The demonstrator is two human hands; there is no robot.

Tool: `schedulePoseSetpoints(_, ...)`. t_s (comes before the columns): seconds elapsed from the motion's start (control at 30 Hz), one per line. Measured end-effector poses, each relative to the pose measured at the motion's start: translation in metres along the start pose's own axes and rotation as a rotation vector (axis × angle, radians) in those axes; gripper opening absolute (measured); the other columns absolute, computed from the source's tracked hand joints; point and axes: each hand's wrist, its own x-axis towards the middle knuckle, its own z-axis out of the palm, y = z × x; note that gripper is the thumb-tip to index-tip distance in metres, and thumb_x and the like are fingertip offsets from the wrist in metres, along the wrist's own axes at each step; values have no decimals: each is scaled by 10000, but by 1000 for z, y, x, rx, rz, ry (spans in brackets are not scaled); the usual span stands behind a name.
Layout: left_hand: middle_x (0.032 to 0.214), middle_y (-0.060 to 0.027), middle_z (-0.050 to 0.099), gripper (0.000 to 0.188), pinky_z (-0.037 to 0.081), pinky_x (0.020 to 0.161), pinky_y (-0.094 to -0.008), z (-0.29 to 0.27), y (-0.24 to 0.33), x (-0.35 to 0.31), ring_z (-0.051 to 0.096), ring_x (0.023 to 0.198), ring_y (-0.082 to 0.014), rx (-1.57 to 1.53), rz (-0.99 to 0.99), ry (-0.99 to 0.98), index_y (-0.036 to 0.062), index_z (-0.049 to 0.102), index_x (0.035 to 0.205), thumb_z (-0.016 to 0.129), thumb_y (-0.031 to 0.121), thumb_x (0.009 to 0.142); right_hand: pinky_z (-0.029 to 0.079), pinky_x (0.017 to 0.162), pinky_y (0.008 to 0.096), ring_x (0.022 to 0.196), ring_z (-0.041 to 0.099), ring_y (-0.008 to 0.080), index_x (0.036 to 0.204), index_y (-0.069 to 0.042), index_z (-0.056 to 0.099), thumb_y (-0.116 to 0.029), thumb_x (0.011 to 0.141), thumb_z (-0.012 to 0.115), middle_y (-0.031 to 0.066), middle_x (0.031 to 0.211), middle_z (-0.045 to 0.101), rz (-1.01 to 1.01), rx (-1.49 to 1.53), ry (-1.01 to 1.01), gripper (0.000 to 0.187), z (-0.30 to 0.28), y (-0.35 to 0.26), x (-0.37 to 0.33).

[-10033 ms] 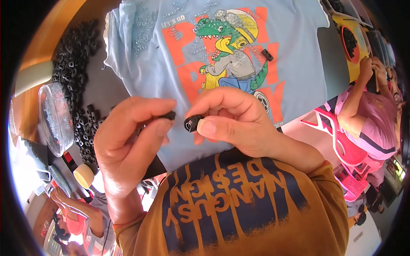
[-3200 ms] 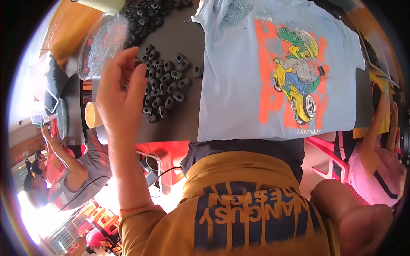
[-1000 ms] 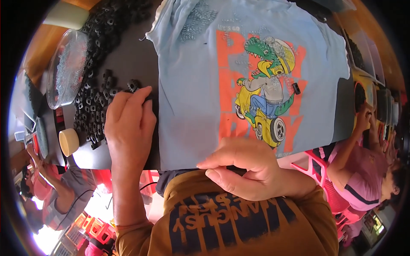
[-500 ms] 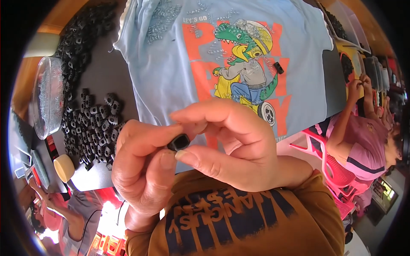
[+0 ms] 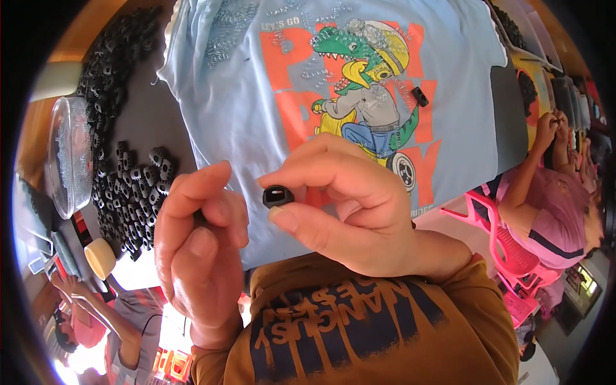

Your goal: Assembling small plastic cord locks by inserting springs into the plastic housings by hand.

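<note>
Right hand point(image 5: 359, 215): thumb and forefinger nearly closed, pinching a black piece point(image 5: 277, 197) over the blue shirt point(image 5: 462, 138). Left hand point(image 5: 202, 250): fingers half curled; from here I cannot tell whether they grip anything. Caution: the fingertip pinch is narrow; a slip could drop the piece. Loose springs point(image 5: 232, 29) lie at eleven o'clock of it; tugging the cloth could scatter them. A careless left wrist might spread the pile point(image 5: 138, 199) at ten o'clock.
</note>
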Motion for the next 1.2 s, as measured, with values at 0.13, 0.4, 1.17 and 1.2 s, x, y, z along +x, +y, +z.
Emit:
schedulePoseSetpoints(0.13,847,-66,525,415,387,675,-256,0,3,1,488,695,-126,28,5,-98,-84,521,1194,472,168,868,382,640,238,749,507,122,1031,25,626,41,768,668,61,905,572,-53,-13,18,267,1,3,-1)
schedulePoseSetpoints(0.4,1142,-206,601,421,351,1027,-463,6,-6,-1,480,1212,-339,344,244,-20,-13,444,1283,492,229,941,430,752,287,909,569,181,1026,25,614,26,791,646,138,1051,599,-124,28,-79,237,-1,6,0)
schedulePoseSetpoints(1.17,1133,-169,536,371,374,918,-321,0,-1,4,498,1028,-219,394,112,-92,-16,571,1121,677,135,799,400,889,321,1011,518,195,1078,43,577,61,826,596,148,1106,528,-35,393,-138,254,2,16,-3)
schedulePoseSetpoints(1.2,1041,-133,548,289,383,863,-299,-2,0,4,494,941,-190,442,161,-109,-7,623,1028,696,116,777,402,884,318,1007,519,193,1078,44,578,63,825,595,148,1105,528,-29,390,-138,254,2,16,-3)
